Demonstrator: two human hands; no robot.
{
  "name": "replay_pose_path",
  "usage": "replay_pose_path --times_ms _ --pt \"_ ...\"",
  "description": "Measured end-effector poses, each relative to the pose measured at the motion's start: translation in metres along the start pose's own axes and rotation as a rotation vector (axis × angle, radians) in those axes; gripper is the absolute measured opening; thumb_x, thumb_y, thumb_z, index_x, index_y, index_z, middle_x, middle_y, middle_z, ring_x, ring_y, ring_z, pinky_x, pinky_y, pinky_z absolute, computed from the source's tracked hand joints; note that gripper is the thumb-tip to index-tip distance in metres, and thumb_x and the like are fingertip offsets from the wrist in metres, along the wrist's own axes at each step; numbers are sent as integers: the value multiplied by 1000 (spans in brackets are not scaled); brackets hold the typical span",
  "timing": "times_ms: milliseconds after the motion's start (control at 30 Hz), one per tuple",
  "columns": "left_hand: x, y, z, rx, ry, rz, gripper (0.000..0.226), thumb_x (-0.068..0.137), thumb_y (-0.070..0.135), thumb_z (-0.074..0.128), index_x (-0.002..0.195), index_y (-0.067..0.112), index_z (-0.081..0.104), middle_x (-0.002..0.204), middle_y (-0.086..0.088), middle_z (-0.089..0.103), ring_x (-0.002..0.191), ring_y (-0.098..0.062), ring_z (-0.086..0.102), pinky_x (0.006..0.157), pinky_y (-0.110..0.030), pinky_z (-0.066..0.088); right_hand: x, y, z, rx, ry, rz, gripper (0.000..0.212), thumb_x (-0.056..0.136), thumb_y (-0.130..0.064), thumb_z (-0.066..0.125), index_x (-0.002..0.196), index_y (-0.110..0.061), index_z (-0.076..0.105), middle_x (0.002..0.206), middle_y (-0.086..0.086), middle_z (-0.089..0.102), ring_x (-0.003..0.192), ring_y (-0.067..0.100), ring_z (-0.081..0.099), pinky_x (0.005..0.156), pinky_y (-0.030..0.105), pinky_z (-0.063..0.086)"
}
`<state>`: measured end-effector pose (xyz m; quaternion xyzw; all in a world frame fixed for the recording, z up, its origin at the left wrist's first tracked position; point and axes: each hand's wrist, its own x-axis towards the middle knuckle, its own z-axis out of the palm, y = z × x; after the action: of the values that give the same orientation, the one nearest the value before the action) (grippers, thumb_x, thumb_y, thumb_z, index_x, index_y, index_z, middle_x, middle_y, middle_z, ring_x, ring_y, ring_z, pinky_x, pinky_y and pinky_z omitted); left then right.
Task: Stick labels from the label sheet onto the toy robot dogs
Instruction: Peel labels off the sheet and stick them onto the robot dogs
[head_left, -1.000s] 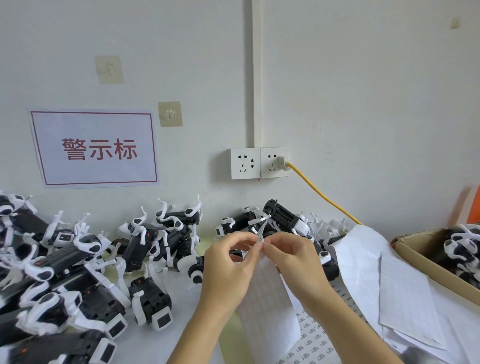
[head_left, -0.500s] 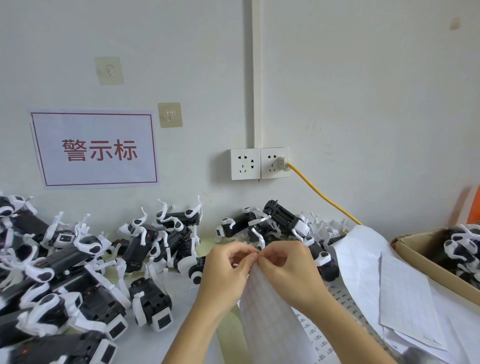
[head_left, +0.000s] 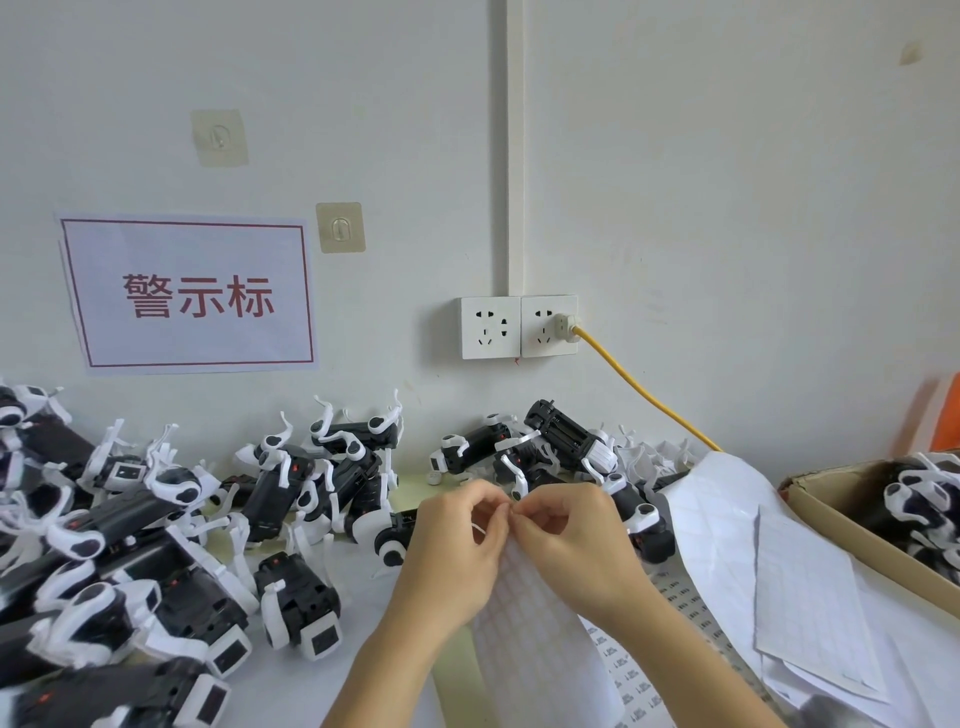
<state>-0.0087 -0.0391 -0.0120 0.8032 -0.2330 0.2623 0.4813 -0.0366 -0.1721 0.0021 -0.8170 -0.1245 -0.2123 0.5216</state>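
Fingertips of both hands, left (head_left: 453, 551) and right (head_left: 574, 545), pinch the sheet's (head_left: 540, 654) top edge, now lowered; dogs (head_left: 298, 605) wait at nine o'clock, unlabelled.

two hands (head_left: 452, 551), two wall sockets (head_left: 490, 327), one sign (head_left: 189, 293), two adhesive hooks (head_left: 340, 227)

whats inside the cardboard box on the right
Black and white toy robot dogs lie piled in the cardboard box. The near wall and the frame edge hide how many, and the box's bottom.
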Motion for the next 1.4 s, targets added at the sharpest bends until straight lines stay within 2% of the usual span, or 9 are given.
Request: replay_pose_path --times_ms 200,433,567,800,967,1100,1233,1333,1400 --pt "0 -1 1 -92 38 -88 30 92 4 65 75 29 70 76 18 71 70 -1 66 65 -11 47 1 1 1 -10 13 20 24 86 -5 64 70 -17 76 64 -2 70 61 4 60 58 19 45" --pt "3 -1 -8 -303 -6 -266 18 91 6 70 79 19 77 76 1 75 78 -20 72 79 -41 59 1 0 0 -63 17 -38 22 87 -3 64 75 -18 75 70 -6 71 66 11 62 61 15 45" --pt "4 0 -9 -325 -26 -288 20 93 3 66 80 16 75 70 3 74 66 -10 69 69 -34 56 1 2 -2 -61 22 -42 24 86 -1 66 72 -20 72 71 -5 70 68 10 62 62 13 43" --pt "-2 3 -6 -1 26 18 22 96 14 65 80 29 69 79 21 69 72 -2 65 63 -9 44 2 2 -5 -34 24 -27 23 89 -1 65 73 -17 71 71 -2 70 68 11 61 64 16 45" --pt "-1 -1 -5 -75 148 -97 20 95 10 64 78 20 71 68 5 69 60 -11 61 57 -26 50 2 1 -8 -2 23 19 22 88 -4 62 71 -16 70 65 -1 66 62 5 56 60 16 43" --pt "2 -2 -9 -179 263 -209 20 95 10 62 80 20 70 68 4 68 62 -22 63 61 -33 52 6 10 -11 -183 93 170 19 86 -14 56 72 -10 67 66 10 63 56 11 48 54 25 40" --pt "2 -2 -11 -233 311 -274 18 97 11 61 83 17 69 68 3 68 57 -15 62 62 -31 51 6 18 -14 -500 152 351 25 84 -21 49 61 -14 51 56 -2 51 53 18 45 52 26 37" --pt "3 -1 -10 -244 323 -289 18 96 7 61 82 15 69 68 4 68 54 -10 60 58 -22 49 3 17 -14 -756 188 340 30 89 -23 44 60 -16 36 62 -2 41 56 18 37 50 27 29" --pt "3 -1 -10 -223 324 -285 18 94 6 62 80 14 69 69 3 69 59 -13 62 57 -17 47 3 13 -15 -820 237 225 28 92 -21 42 65 -17 44 73 -3 47 62 16 41 51 29 34"
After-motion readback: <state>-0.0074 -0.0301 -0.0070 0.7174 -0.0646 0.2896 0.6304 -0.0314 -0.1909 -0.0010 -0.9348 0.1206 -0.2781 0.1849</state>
